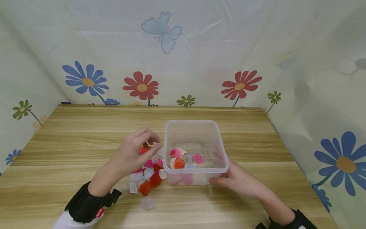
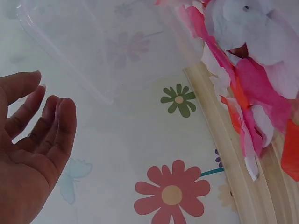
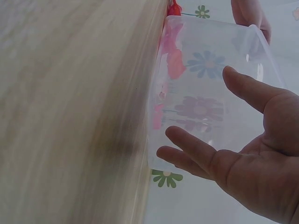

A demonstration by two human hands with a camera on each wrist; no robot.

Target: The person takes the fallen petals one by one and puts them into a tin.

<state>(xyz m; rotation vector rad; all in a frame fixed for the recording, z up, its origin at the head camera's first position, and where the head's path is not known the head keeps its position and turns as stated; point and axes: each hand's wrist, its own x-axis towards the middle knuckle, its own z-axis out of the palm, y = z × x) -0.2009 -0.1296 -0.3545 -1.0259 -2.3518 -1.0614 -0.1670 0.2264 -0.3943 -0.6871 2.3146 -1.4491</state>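
We see a heap of petals (image 1: 148, 176), pink, red and white, thin and crumpled, lying on the worktop (image 1: 71, 143) at nine o'clock of the clear plastic box (image 1: 197, 127). The box holds a few petals. Our left hand (image 1: 134, 151) hovers over the heap, fingers loosely curled, holding nothing. Our right hand (image 1: 238, 181) rests relaxed against the box's five o'clock corner.

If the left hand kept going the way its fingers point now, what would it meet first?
Probably the near left wall of the clear plastic box. The left hand hovers over the pile of petals, fingertips aimed right at it, though depth is unclear.
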